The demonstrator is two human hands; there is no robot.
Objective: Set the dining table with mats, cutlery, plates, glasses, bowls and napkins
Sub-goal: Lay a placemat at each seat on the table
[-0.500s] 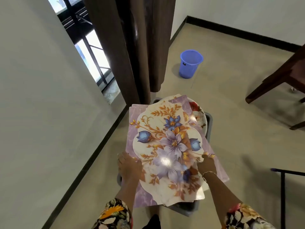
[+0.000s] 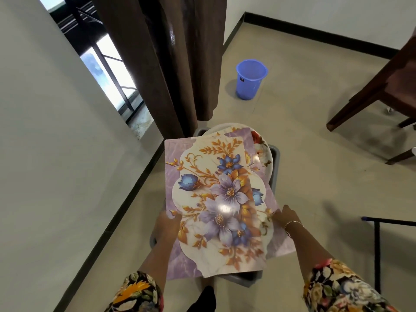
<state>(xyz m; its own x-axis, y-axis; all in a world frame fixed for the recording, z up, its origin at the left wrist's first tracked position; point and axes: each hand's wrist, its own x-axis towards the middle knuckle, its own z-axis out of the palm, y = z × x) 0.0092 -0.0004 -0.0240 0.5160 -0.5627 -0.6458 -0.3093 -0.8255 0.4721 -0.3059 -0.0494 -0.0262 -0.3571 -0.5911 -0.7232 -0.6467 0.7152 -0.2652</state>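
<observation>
The top mat (image 2: 216, 199) has swung left, off the lower mats (image 2: 281, 242). It lies over the grey tub (image 2: 276, 154) (plate (image 2: 261, 152) beneath). The left hand (image 2: 167, 226) pinches its near-left edge, and the right hand (image 2: 284, 218) grips the lower mats' right edge, probably to peel one free.

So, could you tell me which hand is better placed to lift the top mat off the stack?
Probably the left. The left hand holds the top mat at its left edge, while the right hand holds the lower mats, which fan out beyond its right edge.
</observation>
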